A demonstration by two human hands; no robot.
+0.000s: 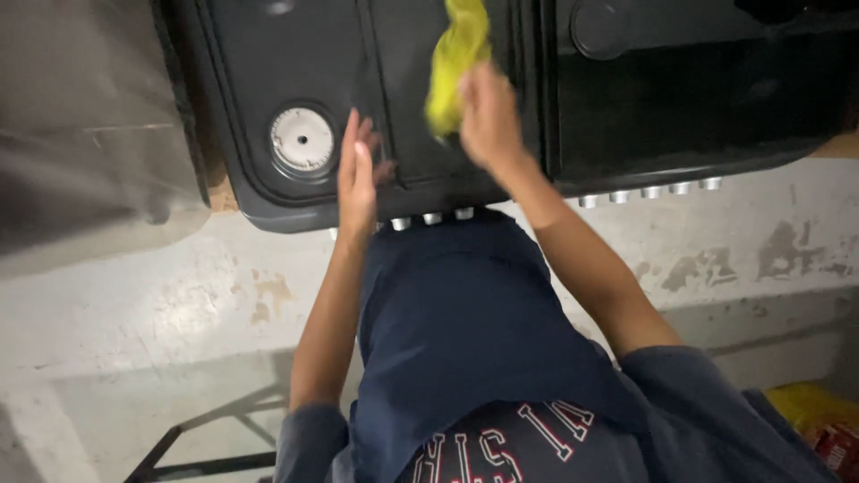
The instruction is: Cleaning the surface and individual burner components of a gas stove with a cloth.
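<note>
We look down on a worn concrete floor (161,304), patched and stained, with a black stove (268,72) across the top of the frame. Its glossy surface carries a white round burner cap (302,139) at upper left; a row of silver knobs (433,217) lines the front edge. The right hand (488,116), top centre, has its grip pressed together around a yellow cloth (455,58), bunched and blurred, which trails up over the stove top. The left hand (358,174) lies flat, fingers spread, on the stove just right of the cap. We judge the cloth light, soft and limp, best gathered in a fist; pinched at an edge it would flop.
</note>
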